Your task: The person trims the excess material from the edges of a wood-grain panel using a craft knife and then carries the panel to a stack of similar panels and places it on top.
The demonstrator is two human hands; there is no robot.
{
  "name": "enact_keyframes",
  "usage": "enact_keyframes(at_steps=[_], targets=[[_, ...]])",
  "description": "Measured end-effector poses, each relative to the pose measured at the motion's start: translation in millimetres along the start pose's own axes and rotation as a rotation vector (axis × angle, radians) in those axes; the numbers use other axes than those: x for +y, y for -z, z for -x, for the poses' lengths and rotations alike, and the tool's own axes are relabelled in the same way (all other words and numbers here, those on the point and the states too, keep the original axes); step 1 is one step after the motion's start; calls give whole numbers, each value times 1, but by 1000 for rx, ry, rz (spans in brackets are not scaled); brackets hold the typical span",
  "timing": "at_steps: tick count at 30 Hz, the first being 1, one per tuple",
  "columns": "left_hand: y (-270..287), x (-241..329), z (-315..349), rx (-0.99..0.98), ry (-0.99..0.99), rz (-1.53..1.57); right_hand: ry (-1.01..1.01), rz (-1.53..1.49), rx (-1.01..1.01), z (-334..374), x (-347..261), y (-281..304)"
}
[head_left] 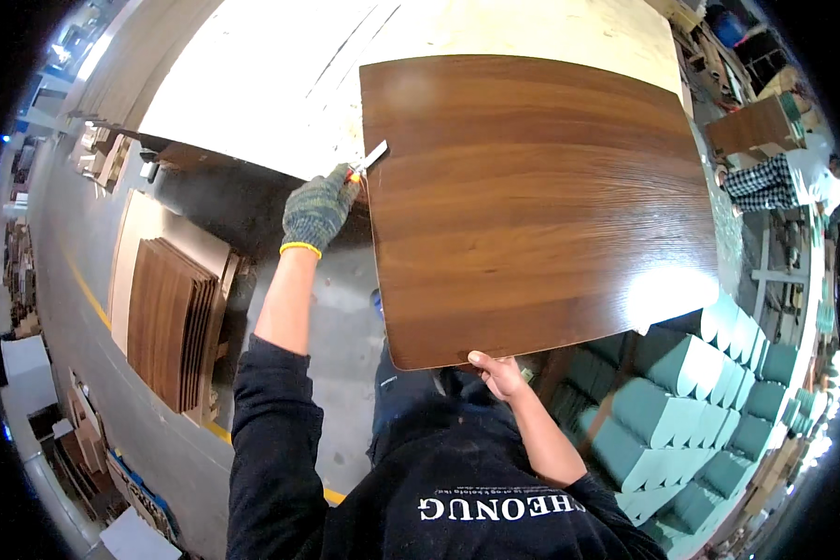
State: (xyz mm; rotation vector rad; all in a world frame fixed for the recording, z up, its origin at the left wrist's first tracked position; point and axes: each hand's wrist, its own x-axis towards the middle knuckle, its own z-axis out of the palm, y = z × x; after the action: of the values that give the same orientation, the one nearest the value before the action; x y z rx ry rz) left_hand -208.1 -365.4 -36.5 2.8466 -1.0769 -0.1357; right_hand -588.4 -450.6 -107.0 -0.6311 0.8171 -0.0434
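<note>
A large dark-brown wood-grain panel [541,205] lies before me, its far part over a pale board [252,84] and its near edge reaching out toward my body. My left hand [317,213], in a grey knitted glove with a yellow cuff, is closed at the panel's left edge. From it sticks a knife [376,153] with a flat, pale blade and a bit of red at the handle; the blade crosses the panel's edge. My bare right hand [500,375] grips the near edge, thumb on top and fingers underneath, mostly hidden. Glare whitens the panel's right corner.
Similar brown panels [166,322] lean in a stack on the floor at left. Green rounded bundles [667,411] are piled at the lower right, close to the panel. Another person [765,184] stands at the far right. A yellow line [86,285] runs along the grey floor.
</note>
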Motion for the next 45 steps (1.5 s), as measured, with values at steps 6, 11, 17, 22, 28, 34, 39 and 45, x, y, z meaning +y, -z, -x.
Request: enact_keyframes(at_steps=[6,11,17,22,28,34,39,45], targets=[[-12,10,28,73,-27,43,-103,73,23,19,-6,38],[-36,38,137,88,53,17,-88,283,54,75,-45,106],[-30,86,203,40,117,138,327,461,499,101,-20,102],[-36,75,206,104,156,113,517,425,730,79,2,92],[-24,59,184,-160,207,39,528,500,695,85,-8,78],[-11,27,132,-32,206,28,595,475,696,80,-8,73],[-13,5,95,15,167,43,548,499,720,83,-10,74],[-16,-28,53,21,206,19,494,467,685,86,-6,86]])
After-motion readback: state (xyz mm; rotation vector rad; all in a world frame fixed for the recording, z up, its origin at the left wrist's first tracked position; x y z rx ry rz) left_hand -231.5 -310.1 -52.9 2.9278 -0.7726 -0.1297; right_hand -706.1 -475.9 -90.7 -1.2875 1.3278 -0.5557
